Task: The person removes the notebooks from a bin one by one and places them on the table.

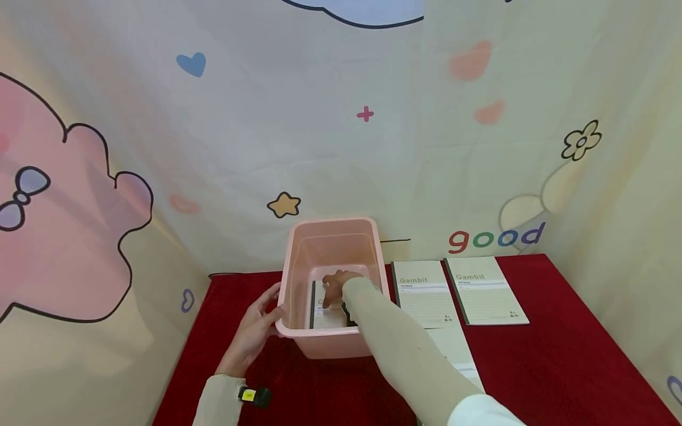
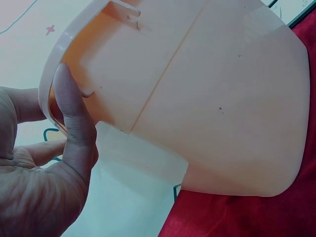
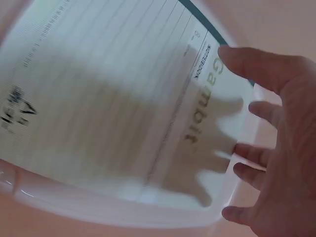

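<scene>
A pink plastic bin (image 1: 333, 251) stands on the red cloth in the head view. Its left rim is pinched by my left hand (image 1: 253, 331), one digit lying over the rim's edge in the left wrist view. Inside the bin lies a white notebook (image 1: 321, 318) with a dark green spine and the word Gambit on its cover. My right hand (image 3: 291, 133) reaches into the bin with its fingers spread over the notebook's titled end. Finger shadows fall on the cover, and nothing is held there. The right forearm hides part of the bin's right side.
Two similar notebooks, one (image 1: 423, 299) nearer the bin and another (image 1: 487, 296) farther right, lie on the red cloth (image 1: 575, 355). Below the nearer one, a further white notebook (image 1: 455, 349) is partly covered by the right sleeve. A printed curtain (image 1: 341, 160) hangs behind.
</scene>
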